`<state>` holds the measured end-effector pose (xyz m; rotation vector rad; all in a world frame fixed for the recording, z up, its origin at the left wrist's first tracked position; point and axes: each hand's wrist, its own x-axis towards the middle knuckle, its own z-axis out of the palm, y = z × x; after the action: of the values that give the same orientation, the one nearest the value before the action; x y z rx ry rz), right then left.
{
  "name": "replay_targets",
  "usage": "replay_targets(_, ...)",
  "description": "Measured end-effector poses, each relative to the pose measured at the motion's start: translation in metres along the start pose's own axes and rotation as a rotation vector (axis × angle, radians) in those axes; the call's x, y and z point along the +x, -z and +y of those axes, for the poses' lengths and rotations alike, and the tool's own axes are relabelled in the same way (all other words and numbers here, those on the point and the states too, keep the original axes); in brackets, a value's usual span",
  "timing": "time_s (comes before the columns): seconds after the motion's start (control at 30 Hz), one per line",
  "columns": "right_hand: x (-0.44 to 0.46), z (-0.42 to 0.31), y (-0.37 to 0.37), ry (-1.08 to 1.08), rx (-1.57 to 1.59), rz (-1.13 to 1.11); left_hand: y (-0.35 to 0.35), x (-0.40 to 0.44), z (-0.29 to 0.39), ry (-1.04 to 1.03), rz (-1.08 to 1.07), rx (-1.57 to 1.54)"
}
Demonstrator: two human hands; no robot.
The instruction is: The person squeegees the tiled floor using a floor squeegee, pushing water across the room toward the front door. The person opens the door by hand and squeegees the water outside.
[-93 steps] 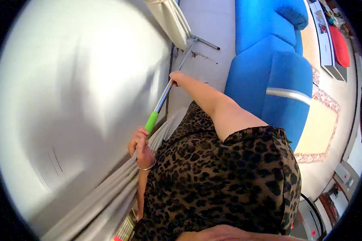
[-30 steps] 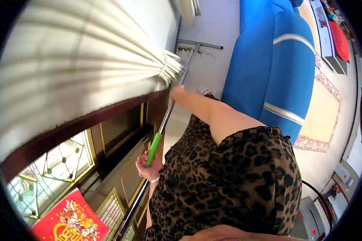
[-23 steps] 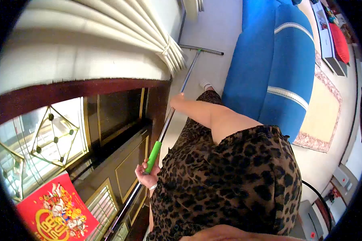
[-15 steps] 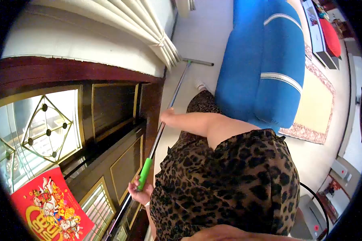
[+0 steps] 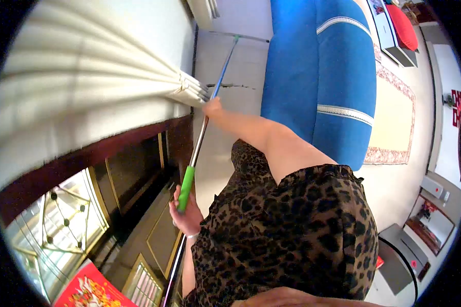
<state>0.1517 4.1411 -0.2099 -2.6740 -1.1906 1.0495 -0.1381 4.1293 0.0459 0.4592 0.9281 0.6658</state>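
A long-handled floor squeegee (image 5: 198,138) slants up the view, with a metal and blue pole, a green grip and a thin wide head on the pale floor. My right hand (image 5: 213,107) is closed around the middle of the pole, its arm reaching across my front. Lower down, my left hand (image 5: 188,212) holds the end of the green grip, and a bracelet circles its wrist. Between the squeegee head and my right hand, a dark broken streak (image 5: 233,86) lies across the floor.
A blue sofa (image 5: 317,77) borders the floor strip on the right. Gathered cream curtains (image 5: 123,77) hang on the left, above a dark panelled door (image 5: 133,174) with gold trim. A patterned rug (image 5: 394,117) lies beyond the sofa.
The squeegee head has moved farther up the floor, away from me, and both hands have gone with the pole. The dark streak now shows, and the view has shifted.
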Motion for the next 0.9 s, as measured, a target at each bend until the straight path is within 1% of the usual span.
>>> replay_targets(0.03, 0.026, 0.017, 0.005, -0.074, 0.053, 0.006, -0.017, 0.016, -0.008, 0.029, 0.021, 0.009)
replay_targets(0.07, 0.054, 0.034, 0.004, -0.143, 0.075, 0.057, -0.035, 0.031, -0.016, 0.017, -0.037, 0.031)
replay_targets(0.13, 0.086, 0.064, 0.023, -0.142, 0.036, 0.099, -0.069, 0.059, -0.032, -0.008, -0.153, 0.072)
replay_targets(0.2, 0.088, 0.096, 0.067, -0.002, -0.085, 0.075, -0.101, 0.089, -0.048, 0.038, -0.113, 0.088)
replay_targets(0.27, 0.103, 0.117, 0.080, -0.059, -0.168, 0.120, -0.125, 0.111, -0.064, 0.053, -0.095, 0.115)
replay_targets(0.3, 0.114, 0.128, 0.078, -0.082, -0.210, 0.140, -0.130, 0.121, -0.073, 0.039, -0.115, 0.174)
replay_targets(0.33, 0.125, 0.138, 0.069, -0.107, -0.101, 0.128, -0.134, 0.123, -0.078, 0.036, -0.116, 0.204)
replay_targets(0.37, 0.142, 0.151, 0.045, -0.132, 0.010, 0.115, -0.138, 0.123, -0.082, 0.032, -0.117, 0.236)
replay_targets(0.43, 0.136, 0.154, 0.035, -0.091, -0.003, 0.043, -0.138, 0.119, -0.088, 0.034, -0.114, 0.241)
replay_targets(0.5, 0.087, 0.131, 0.067, 0.047, -0.249, -0.063, -0.119, 0.111, -0.078, 0.040, -0.073, 0.283)
replay_targets(0.53, 0.082, 0.123, 0.059, 0.031, -0.227, -0.048, -0.112, 0.106, -0.072, 0.041, -0.059, 0.299)
replay_targets(0.6, 0.073, 0.102, 0.036, -0.001, -0.181, -0.014, -0.103, 0.090, -0.057, 0.035, -0.065, 0.223)
replay_targets(0.63, 0.067, 0.093, 0.026, -0.026, -0.084, -0.063, -0.094, 0.082, -0.048, 0.039, -0.053, 0.197)
replay_targets(0.7, 0.043, 0.070, 0.014, 0.014, -0.036, -0.134, -0.077, 0.060, -0.027, 0.049, -0.030, 0.174)
replay_targets(0.77, 0.016, 0.048, 0.003, 0.153, -0.146, -0.166, -0.061, 0.034, -0.013, 0.056, -0.014, 0.160)
replay_targets(0.8, 0.003, 0.037, -0.008, 0.135, -0.053, -0.185, -0.047, 0.019, -0.006, 0.061, -0.001, 0.155)
replay_targets(0.83, -0.010, 0.025, -0.019, 0.116, 0.040, -0.202, -0.021, 0.010, 0.001, -0.015, -0.103, 0.222)
replay_targets(0.9, -0.038, -0.005, -0.044, -0.108, 0.530, -0.245, 0.017, -0.017, 0.024, -0.002, -0.073, 0.262)
